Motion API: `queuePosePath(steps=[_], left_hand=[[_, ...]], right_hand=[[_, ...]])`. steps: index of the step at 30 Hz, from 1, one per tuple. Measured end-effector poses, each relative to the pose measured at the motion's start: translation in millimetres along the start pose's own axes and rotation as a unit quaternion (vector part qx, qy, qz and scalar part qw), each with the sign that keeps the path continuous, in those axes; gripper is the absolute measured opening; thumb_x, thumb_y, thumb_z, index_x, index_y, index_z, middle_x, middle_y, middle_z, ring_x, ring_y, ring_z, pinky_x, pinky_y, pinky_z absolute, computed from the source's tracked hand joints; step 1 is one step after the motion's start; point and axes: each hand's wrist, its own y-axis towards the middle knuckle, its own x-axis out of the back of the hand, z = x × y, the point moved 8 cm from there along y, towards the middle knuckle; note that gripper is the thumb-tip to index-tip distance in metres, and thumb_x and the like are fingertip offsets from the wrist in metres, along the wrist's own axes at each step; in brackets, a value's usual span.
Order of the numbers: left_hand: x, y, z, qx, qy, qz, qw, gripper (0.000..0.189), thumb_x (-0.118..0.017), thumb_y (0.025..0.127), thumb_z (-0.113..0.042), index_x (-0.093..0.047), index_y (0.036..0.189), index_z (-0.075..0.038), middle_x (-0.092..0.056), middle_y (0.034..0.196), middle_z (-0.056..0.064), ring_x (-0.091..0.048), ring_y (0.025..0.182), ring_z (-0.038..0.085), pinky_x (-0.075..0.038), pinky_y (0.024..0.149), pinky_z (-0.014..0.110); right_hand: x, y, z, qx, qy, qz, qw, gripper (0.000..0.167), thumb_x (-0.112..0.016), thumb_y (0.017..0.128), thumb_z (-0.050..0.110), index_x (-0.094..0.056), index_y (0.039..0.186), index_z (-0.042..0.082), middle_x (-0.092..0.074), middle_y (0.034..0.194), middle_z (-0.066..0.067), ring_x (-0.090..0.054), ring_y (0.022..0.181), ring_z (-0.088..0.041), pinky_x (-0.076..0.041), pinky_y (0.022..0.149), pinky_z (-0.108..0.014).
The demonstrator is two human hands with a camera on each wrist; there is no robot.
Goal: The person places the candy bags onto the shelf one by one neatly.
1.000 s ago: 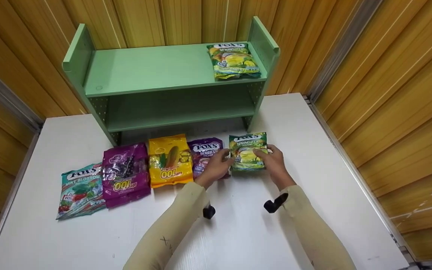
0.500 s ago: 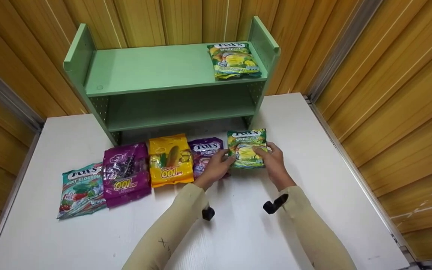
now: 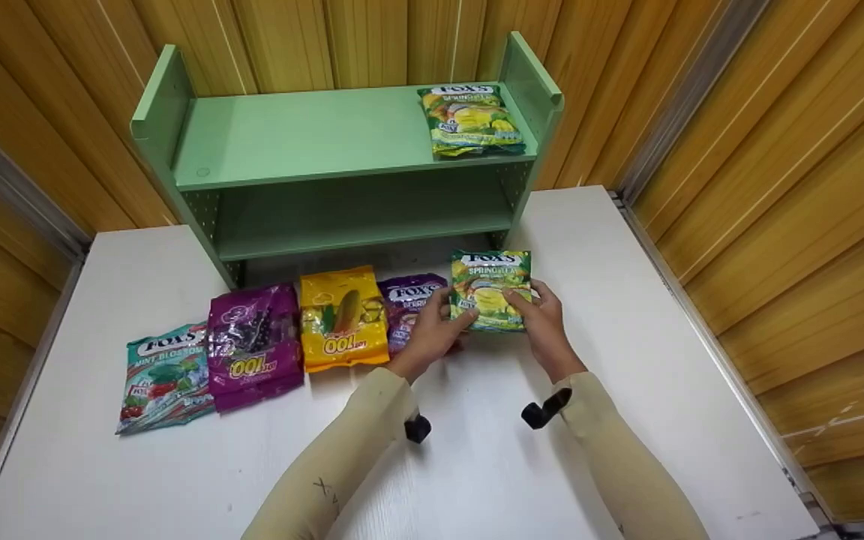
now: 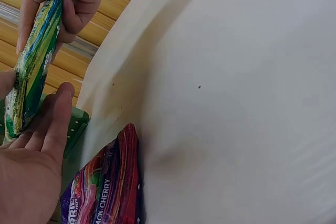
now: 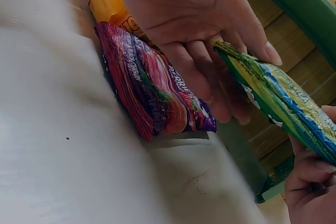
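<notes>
A green and yellow Fox's Spring Tea candy bag (image 3: 490, 292) is held up off the table, in front of the shelf's right end. My left hand (image 3: 436, 330) holds its left edge, thumb in front and fingers behind. At the opposite edge, my right hand (image 3: 548, 319) pinches the bag, its thumb lying on the printed face. Both wrist views show the bag edge-on, raised above the white surface. Partly covered by my left hand is a purple Fox's Berries bag (image 3: 409, 300), which lies on the table; the left wrist view also shows this berries bag (image 4: 105, 187).
A green two-tier shelf (image 3: 289, 139) stands at the back, with Spring Tea candy (image 3: 471, 120) on its top right. Left of the berries bag lie a yellow bag (image 3: 343, 319), a purple bag (image 3: 256, 345) and a teal Mint Blossom bag (image 3: 166, 379). Wood-patterned walls surround the table.
Both hands have lifted the Spring Tea bag a little, toward the shelf and slightly left. My left thumb has come further over its front. The other bags stay put.
</notes>
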Motion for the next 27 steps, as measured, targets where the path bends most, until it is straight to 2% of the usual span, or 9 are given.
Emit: queuePosePath(steps=[5, 13, 16, 19, 23, 27], left_hand=[[1.3, 0.6, -4.3, -0.02, -0.023, -0.022, 0.9993, 0.065, -0.07, 0.089, -0.031, -0.037, 0.143, -0.021, -0.06, 0.128, 0.009, -0.069, 0.09, 0.022, -0.056, 0.089, 0.048], [3.3, -4.1, -6.5, -0.003, -0.036, -0.035, 0.9987, 0.061, -0.07, 0.089, -0.027, -0.038, 0.141, -0.028, -0.055, 0.137, 0.007, -0.067, 0.098, 0.019, -0.055, 0.094, 0.042], [4.1, -5.3, -7.3, -0.004, -0.031, -0.039, 0.9987, 0.059, -0.069, 0.089, -0.026, -0.038, 0.139, -0.03, -0.055, 0.137, 0.006, -0.066, 0.1, 0.018, -0.056, 0.092, 0.037], [5.4, -6.1, -9.6, -0.02, -0.027, -0.043, 0.9985, 0.057, -0.069, 0.09, -0.022, -0.039, 0.138, -0.028, -0.058, 0.133, 0.008, -0.066, 0.099, 0.018, -0.057, 0.09, 0.034], [7.8, -7.9, -13.9, -0.035, -0.029, -0.05, 0.9977, 0.054, -0.067, 0.091, -0.018, -0.039, 0.137, -0.027, -0.062, 0.127, 0.01, -0.067, 0.094, 0.018, -0.057, 0.09, 0.037], [10.5, -9.7, -17.2, -0.036, -0.028, -0.06, 0.9971, 0.052, -0.065, 0.092, -0.016, -0.04, 0.136, -0.03, -0.063, 0.124, 0.008, -0.067, 0.091, 0.018, -0.056, 0.091, 0.039]], right_hand=[[-4, -3.2, 4, 0.004, 0.015, 0.005, 0.9999, 0.054, -0.063, 0.094, 0.027, -0.04, 0.141, 0.014, -0.063, 0.115, -0.003, -0.067, 0.089, -0.006, -0.056, 0.075, -0.022], [-13, -17.5, 18, 0.014, 0.017, 0.017, 0.9996, 0.053, -0.06, 0.096, 0.023, -0.037, 0.142, 0.011, -0.061, 0.121, -0.006, -0.066, 0.091, -0.006, -0.056, 0.077, -0.021], [-13, -14.7, 15, 0.017, 0.023, 0.024, 0.9993, 0.055, -0.061, 0.095, 0.024, -0.036, 0.143, 0.013, -0.059, 0.123, -0.006, -0.066, 0.092, -0.005, -0.056, 0.078, -0.021], [-12, -7.6, 8, 0.025, 0.022, 0.031, 0.999, 0.057, -0.063, 0.094, 0.028, -0.036, 0.143, 0.016, -0.058, 0.123, -0.006, -0.066, 0.093, -0.006, -0.056, 0.077, -0.022], [-13, -3.1, 4, 0.038, 0.013, 0.04, 0.9984, 0.062, -0.065, 0.092, 0.036, -0.035, 0.144, 0.019, -0.059, 0.122, -0.006, -0.066, 0.095, -0.008, -0.056, 0.078, -0.023], [-15, -2.7, 5, 0.042, 0.012, 0.042, 0.9982, 0.063, -0.066, 0.091, 0.037, -0.036, 0.143, 0.02, -0.06, 0.121, -0.006, -0.066, 0.096, -0.009, -0.056, 0.078, -0.024]])
